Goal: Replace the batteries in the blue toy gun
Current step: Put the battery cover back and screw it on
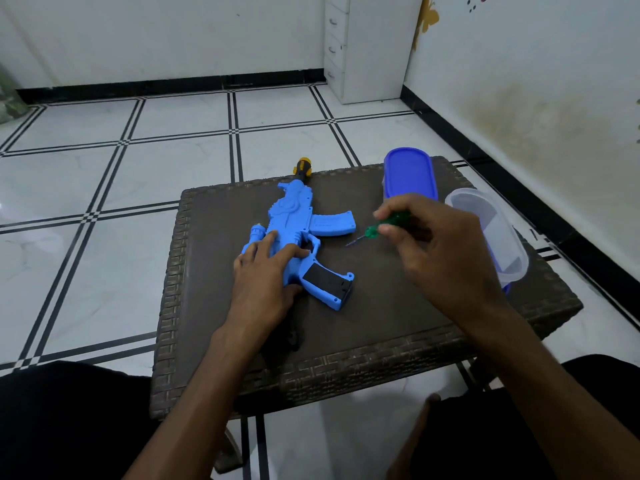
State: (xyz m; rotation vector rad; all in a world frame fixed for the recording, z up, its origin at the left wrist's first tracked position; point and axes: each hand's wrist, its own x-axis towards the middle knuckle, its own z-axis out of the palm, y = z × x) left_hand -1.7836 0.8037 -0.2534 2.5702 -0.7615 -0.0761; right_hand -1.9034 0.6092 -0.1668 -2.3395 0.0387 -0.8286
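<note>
The blue toy gun [294, 223] lies on its side on a small dark wicker table [363, 306], its yellow-and-black muzzle pointing away past the far edge. My left hand [266, 271] lies on the gun's rear body with straight fingers, just above the black-panelled grip. To the right of the gun, my right hand [433, 244] holds a small green-handled screwdriver [377, 228] above the table, its thin tip pointing down-left toward the gun. No batteries are visible.
A blue lid [410, 173] lies at the table's far right corner. Beside it on the right edge stands an open clear plastic container [491, 233]. White tiled floor surrounds the table; a white drawer cabinet [367, 46] stands by the far wall. My dark-clothed knees flank the near edge.
</note>
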